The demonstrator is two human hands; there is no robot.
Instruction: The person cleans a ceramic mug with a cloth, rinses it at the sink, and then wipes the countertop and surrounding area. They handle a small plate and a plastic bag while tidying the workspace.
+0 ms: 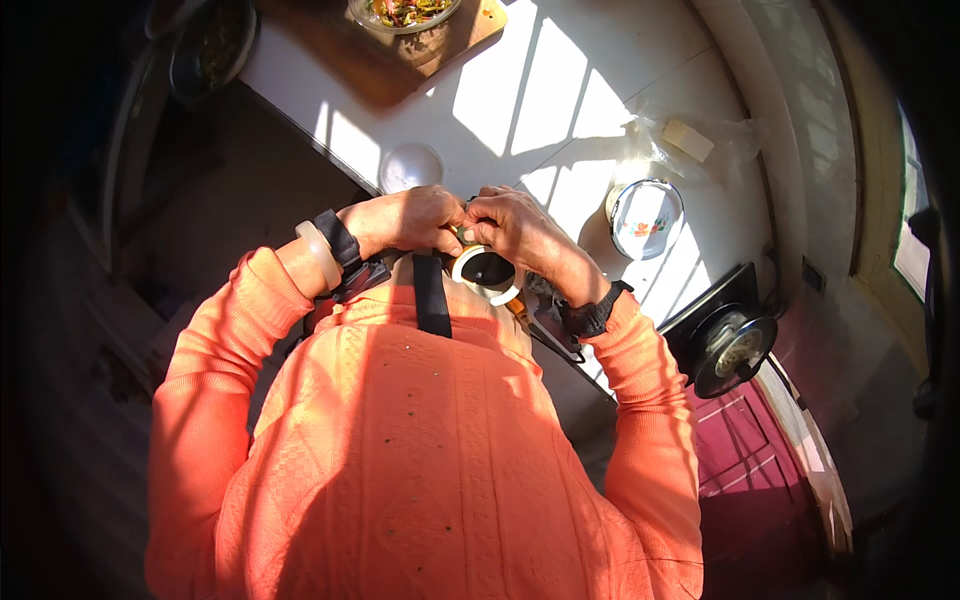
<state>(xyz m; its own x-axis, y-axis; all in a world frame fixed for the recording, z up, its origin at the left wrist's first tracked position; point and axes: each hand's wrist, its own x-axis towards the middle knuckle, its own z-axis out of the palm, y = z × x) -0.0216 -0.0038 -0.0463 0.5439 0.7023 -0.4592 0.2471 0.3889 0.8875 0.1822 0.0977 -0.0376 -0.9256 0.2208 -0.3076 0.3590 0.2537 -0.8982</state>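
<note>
My left hand [412,217] and my right hand [517,229] meet in front of my chest, fingertips pressed together. A small green piece [463,235] shows between the fingers; what exactly it is stays partly hidden. Just below my right hand is a round white-rimmed vessel [455,272] with a dark inside, close against my orange sweater. An orange-brown part [517,307] juts out beside its lower right edge. Beyond my left hand, a pale translucent round bowl or lid [410,169] rests at the counter edge.
A wooden board [480,34] bears a clear bowl [409,28] of chopped food on the white counter [600,97]. Farther right are a floral enamel dish [646,225], a pale block [688,140] on plastic film and a glass-lidded pan [731,352]. A dark pan [214,56] stands upper left.
</note>
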